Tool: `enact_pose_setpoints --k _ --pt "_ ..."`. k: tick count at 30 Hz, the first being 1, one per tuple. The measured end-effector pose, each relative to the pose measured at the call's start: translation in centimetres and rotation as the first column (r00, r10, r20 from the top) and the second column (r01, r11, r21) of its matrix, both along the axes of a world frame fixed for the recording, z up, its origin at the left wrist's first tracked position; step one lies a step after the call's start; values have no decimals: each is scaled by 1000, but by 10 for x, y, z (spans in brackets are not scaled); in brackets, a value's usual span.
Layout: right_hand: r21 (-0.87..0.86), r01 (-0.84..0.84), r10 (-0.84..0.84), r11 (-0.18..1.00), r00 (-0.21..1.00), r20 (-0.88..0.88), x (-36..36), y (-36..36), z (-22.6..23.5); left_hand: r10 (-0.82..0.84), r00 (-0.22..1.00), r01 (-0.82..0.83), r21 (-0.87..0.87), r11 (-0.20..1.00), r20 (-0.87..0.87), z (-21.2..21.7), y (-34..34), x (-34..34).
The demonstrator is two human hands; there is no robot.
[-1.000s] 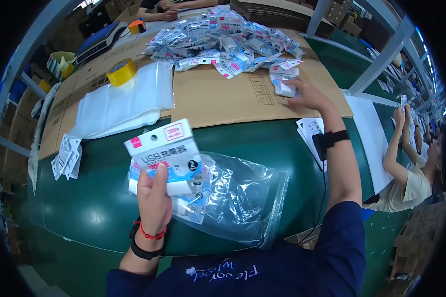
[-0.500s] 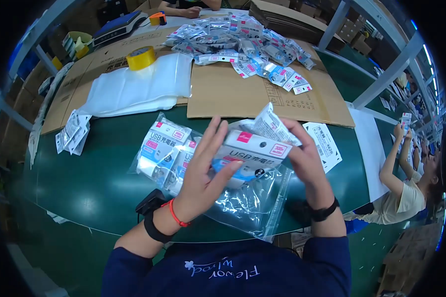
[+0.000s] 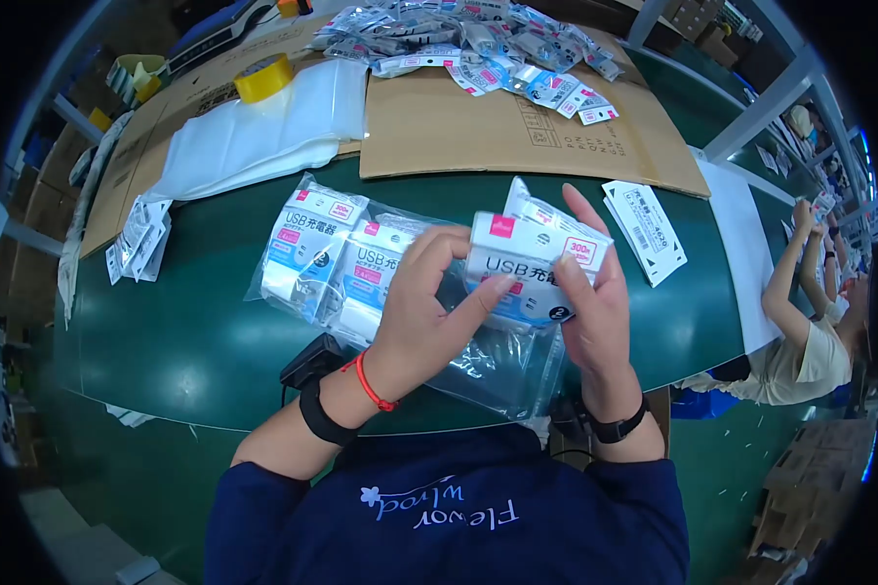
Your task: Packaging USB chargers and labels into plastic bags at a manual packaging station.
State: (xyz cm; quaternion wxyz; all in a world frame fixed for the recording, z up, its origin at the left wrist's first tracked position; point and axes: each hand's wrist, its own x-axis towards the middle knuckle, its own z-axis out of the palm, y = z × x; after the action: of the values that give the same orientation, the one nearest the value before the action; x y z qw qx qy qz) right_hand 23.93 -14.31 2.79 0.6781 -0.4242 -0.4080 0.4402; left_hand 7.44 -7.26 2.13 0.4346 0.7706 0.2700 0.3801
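Observation:
Both hands hold a small stack of white charger packets (image 3: 532, 263) over the green table (image 3: 166, 331). My left hand (image 3: 429, 317) pinches the stack's left edge with thumb and fingers. My right hand (image 3: 595, 292) cups it from the right, fingers behind it. Under my hands lies a clear plastic bag (image 3: 498, 361), with two more charger packets (image 3: 337, 258) inside its left part. A red string and a black band sit on my left wrist; a black band is on my right wrist.
A heap of small packets (image 3: 478, 39) lies on flattened cardboard (image 3: 517, 136) at the back. A pile of white bags (image 3: 254, 132), a yellow tape roll (image 3: 265, 78), label sheets (image 3: 644, 229) and small cards (image 3: 139, 239) surround them. Another person (image 3: 800, 331) works at the right.
A second ago my right hand reached to the far packet heap while my left held one packet. Now both hands are together on the stack, and two packets lie in the bag.

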Motion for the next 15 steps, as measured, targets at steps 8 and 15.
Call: enact_pose_setpoints --k 8,15 --pt "46 170 -168 984 985 -36 -12 9 -4 -50 977 115 -310 944 210 -1 -16 12" --pt "-20 105 -107 994 973 -206 -9 10 -6 -45 989 97 -389 916 140 -3 -16 14"
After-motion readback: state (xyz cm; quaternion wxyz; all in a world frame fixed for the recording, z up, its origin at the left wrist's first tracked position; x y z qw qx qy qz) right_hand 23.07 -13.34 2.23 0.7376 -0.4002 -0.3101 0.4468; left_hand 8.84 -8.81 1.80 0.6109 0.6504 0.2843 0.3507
